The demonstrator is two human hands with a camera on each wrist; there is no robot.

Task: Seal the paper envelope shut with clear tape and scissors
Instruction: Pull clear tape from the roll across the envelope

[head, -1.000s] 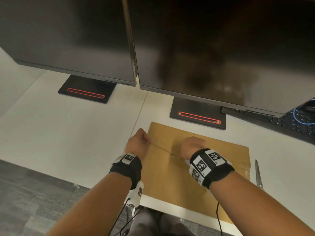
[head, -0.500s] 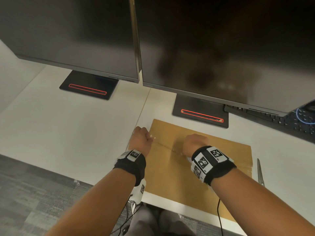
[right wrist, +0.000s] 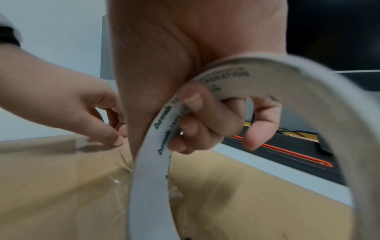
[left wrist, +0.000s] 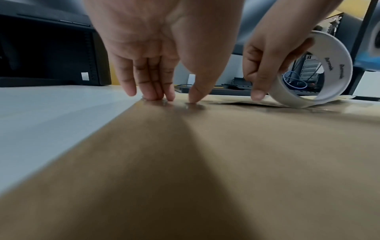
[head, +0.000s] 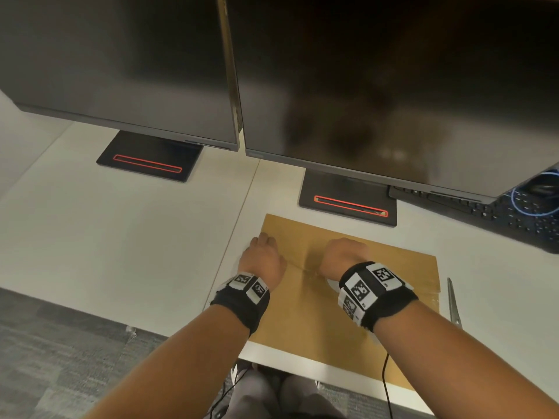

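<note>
A brown paper envelope (head: 317,322) lies flat on the white desk (head: 121,237). My left hand (head: 262,252) presses the end of a clear tape strip (head: 302,267) onto the envelope's left edge; in the left wrist view its straight fingertips (left wrist: 156,96) and thumb touch the paper (left wrist: 205,162). My right hand (head: 344,255) grips the white tape roll (left wrist: 333,65) with fingers (right wrist: 205,126) curled through its core (right wrist: 308,91), the roll resting on the envelope. Scissors (head: 453,300) lie to the envelope's right, untouched.
Two dark monitors (head: 393,86) stand behind, their stands (head: 348,201) just beyond the envelope. A black keyboard (head: 514,216) sits at the back right. The desk's near edge (head: 302,361) runs under my forearms, with grey carpet (head: 60,358) below it on the left.
My left hand slid left to the envelope's edge and lowered the tape end from the air onto the paper. The right hand with the roll stayed almost in place.
</note>
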